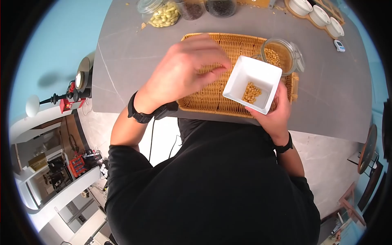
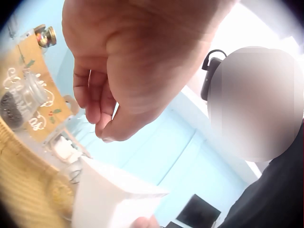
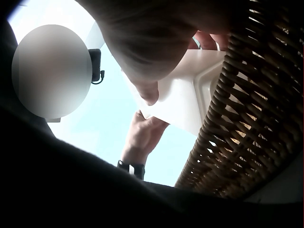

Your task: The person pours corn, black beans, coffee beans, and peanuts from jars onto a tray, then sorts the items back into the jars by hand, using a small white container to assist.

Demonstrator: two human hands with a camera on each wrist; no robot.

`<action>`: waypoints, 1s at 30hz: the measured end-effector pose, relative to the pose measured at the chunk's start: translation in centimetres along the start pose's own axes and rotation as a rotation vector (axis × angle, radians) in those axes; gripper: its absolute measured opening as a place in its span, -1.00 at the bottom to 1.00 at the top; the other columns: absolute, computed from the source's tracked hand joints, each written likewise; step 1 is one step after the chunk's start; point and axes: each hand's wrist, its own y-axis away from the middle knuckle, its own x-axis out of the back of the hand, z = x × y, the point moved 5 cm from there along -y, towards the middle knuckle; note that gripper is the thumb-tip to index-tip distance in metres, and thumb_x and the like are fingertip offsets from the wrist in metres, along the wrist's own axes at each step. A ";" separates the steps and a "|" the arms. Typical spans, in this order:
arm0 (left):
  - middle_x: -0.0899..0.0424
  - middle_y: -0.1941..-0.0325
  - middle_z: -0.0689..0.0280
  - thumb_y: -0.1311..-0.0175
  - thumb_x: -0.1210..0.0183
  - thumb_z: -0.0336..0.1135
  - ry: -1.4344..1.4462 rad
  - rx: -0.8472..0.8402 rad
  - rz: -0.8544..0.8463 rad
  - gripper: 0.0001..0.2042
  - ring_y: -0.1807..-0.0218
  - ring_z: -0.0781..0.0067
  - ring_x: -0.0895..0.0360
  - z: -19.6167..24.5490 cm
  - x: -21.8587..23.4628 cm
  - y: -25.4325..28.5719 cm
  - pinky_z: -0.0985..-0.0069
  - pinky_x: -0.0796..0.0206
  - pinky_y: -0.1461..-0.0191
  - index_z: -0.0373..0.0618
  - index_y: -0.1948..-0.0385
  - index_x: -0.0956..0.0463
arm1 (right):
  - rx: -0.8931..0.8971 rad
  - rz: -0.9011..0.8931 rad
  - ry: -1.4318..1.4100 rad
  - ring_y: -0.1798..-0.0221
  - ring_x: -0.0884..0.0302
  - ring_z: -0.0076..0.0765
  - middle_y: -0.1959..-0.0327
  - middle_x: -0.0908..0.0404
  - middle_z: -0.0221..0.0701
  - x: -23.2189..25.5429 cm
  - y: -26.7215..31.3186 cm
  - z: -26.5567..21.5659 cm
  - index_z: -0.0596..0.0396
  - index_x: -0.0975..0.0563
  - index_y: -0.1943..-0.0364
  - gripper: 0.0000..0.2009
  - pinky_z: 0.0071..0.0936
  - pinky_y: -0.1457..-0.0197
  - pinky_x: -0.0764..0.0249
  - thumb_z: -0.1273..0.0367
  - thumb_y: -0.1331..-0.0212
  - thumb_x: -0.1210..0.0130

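Observation:
A square white bowl (image 1: 234,83) is tilted over the wicker basket (image 1: 208,107), with yellow kernels (image 1: 251,93) inside. My right hand (image 1: 278,115) grips its near right side; in the right wrist view the thumb of that hand (image 3: 152,47) presses the bowl's outer wall (image 3: 178,102). To the left of the bowl, my left hand (image 1: 183,69) hangs in the air, blurred. The left wrist view shows this hand (image 2: 128,71) above the bowl (image 2: 102,199), fingers curled and tips meeting the thumb, nothing visible between them. An open glass jar (image 1: 289,55) of kernels lies on its side beyond the bowl.
Along the table's far side stand a jar of pale green pieces (image 1: 164,15) and two jars of dark contents (image 1: 220,7). Small white dishes (image 1: 319,16) sit on a wooden tray at the far right, near a small white timer (image 1: 339,45). Crumbs dot the grey table (image 1: 126,61).

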 end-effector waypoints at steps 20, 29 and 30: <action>-0.83 0.16 0.05 -0.23 -0.37 -0.52 -0.086 0.075 -0.420 -0.89 0.01 -0.10 -0.80 -6.7 -11.0 3.4 0.11 -0.69 -0.05 -0.22 0.24 -0.78 | -0.011 0.005 0.155 -0.48 -0.70 -0.11 -0.47 -0.64 -0.12 -0.2 -0.2 -0.8 0.26 -0.34 -0.63 0.05 -0.12 -0.55 -0.62 0.38 -0.03 -0.77; -0.83 0.16 0.09 -0.17 -0.43 -0.55 -0.147 0.188 -0.273 -0.84 0.10 -0.05 -0.82 -6.3 -5.6 1.9 0.14 -0.70 0.02 -0.25 0.22 -0.75 | -0.060 -0.005 0.071 -0.42 -0.72 0.01 -0.40 -0.68 -0.10 -0.2 -0.5 -1.5 0.19 -0.40 -0.59 0.02 -0.10 -0.48 -0.63 0.36 0.04 -0.74; -0.83 0.17 0.12 -0.18 -0.47 -0.54 -0.044 0.250 -0.203 -0.83 0.11 -0.02 -0.81 -5.8 -3.7 1.5 0.17 -0.70 0.02 -0.25 0.20 -0.75 | -0.062 -0.022 0.079 -0.44 -0.70 0.04 -0.42 -0.67 -0.09 -0.2 -0.5 -1.4 0.19 -0.39 -0.60 0.02 -0.09 -0.49 -0.62 0.37 0.04 -0.72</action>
